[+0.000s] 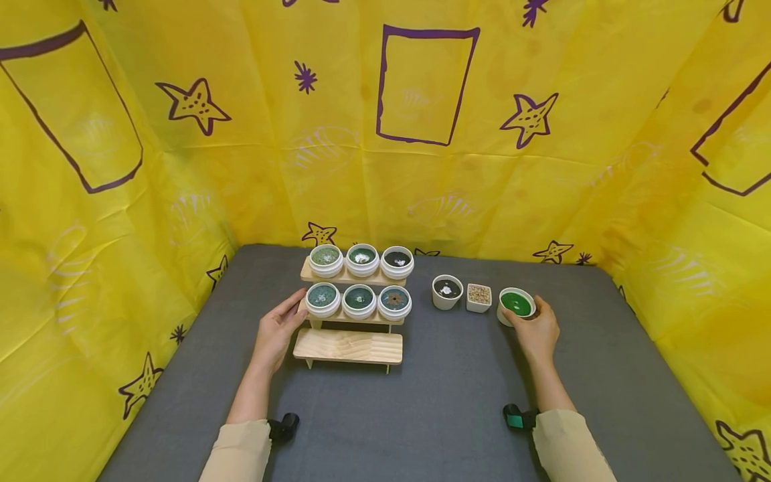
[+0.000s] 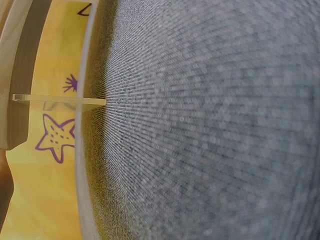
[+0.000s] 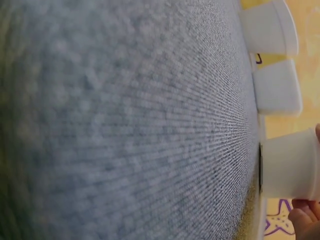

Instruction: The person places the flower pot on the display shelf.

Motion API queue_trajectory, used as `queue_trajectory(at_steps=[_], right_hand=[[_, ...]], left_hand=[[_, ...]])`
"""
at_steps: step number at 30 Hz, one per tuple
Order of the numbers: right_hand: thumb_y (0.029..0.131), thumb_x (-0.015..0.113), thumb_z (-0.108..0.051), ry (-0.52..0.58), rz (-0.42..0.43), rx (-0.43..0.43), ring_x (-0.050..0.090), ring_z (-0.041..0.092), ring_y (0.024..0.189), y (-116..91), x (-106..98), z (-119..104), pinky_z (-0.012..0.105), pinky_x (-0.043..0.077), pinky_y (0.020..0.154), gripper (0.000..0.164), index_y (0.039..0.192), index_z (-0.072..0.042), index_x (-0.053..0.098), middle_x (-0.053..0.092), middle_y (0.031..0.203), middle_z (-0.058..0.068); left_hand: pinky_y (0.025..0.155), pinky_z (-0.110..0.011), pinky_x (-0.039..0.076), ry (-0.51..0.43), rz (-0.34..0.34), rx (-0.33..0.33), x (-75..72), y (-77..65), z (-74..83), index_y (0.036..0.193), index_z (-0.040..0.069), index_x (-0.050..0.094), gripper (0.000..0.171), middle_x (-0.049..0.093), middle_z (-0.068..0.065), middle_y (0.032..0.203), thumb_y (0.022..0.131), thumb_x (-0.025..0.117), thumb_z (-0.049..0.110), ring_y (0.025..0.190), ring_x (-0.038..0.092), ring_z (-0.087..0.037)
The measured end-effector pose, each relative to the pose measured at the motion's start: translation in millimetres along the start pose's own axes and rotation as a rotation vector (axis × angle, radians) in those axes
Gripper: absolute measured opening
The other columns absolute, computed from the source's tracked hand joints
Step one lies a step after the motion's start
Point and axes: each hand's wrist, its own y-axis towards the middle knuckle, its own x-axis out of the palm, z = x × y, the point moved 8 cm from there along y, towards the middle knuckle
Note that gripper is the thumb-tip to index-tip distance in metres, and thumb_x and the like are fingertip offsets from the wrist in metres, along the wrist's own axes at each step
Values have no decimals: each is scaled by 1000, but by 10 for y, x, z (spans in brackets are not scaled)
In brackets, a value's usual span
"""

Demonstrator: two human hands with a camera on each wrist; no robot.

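My right hand grips a white cup with a bright green filling, thumb on the near side and fingers on the far side. In the right wrist view the cup has its base right at the grey cloth. At the left, my left hand pinches the left end of the middle step of a tiered wooden stand, thumb in front and fingers behind. Its fingertips lie close beside a round white pot with a blue-green filling. Several such pots stand on the upper two steps.
Between stand and right hand are a white cup with a dark filling and a small square white dish of beige bits. A grey cloth covers the table. Yellow patterned fabric encloses the back and sides.
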Motion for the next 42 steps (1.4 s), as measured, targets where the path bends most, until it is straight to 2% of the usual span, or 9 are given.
queue_trajectory(at_steps=[8,16,19,23,27,29,32,37,42], right_hand=[[77,83,-21,6,1,1,54,44,122,-4,11,-13,55,43,105,79,141,7,47,55,136,32],[77,84,-21,34,2,5,56,42,123,-17,2,-68,52,47,104,78,141,6,47,54,138,31],[77,84,-21,53,-1,5,56,41,124,-25,-2,-111,49,48,103,79,142,5,47,54,139,30],[77,84,-22,64,-5,7,58,38,124,-37,0,-167,43,49,101,79,142,4,48,55,140,28],[76,85,-21,72,-7,-2,58,37,125,-50,-3,-217,42,49,101,79,142,4,48,55,140,27],[76,85,-20,73,-9,-15,57,38,126,-55,-10,-246,45,49,104,79,142,4,48,54,141,28],[76,85,-19,77,-11,-34,56,39,128,-63,-24,-291,48,48,108,79,142,4,47,54,141,28],[75,85,-18,84,-7,-51,56,39,128,-76,-50,-352,49,48,110,79,142,4,48,54,140,28],[75,85,-16,124,-16,-58,54,38,131,-112,-73,-455,45,47,112,79,143,3,48,53,142,26]], left_hand=[[103,-5,44,-13,-1,9,1,5,-5,144,-8,44,53,39,-25,153,95,62,3,118,51,19],[103,-4,43,-17,1,14,5,5,-3,143,-9,44,53,39,-27,153,95,62,2,115,52,21],[104,-4,43,-17,8,9,-1,4,-9,143,-8,45,52,49,-12,150,95,62,2,115,52,21],[102,-5,44,-31,9,10,-3,-1,-12,143,-8,45,53,61,18,128,94,63,2,114,53,20],[101,-5,45,-43,0,20,2,0,-12,143,-10,44,54,61,29,116,95,63,3,114,53,20],[102,-5,45,-43,2,20,1,0,-10,143,-10,44,53,61,29,116,95,63,3,117,53,19],[103,-6,44,-37,11,17,-3,-1,-6,143,-9,44,54,62,25,120,94,64,4,127,51,9],[105,-7,43,-15,16,10,-4,2,-5,144,-10,42,56,59,8,138,95,64,5,141,46,-10],[105,-7,43,-16,11,1,-2,0,-11,143,-8,45,53,53,-5,147,95,63,3,130,50,8]])
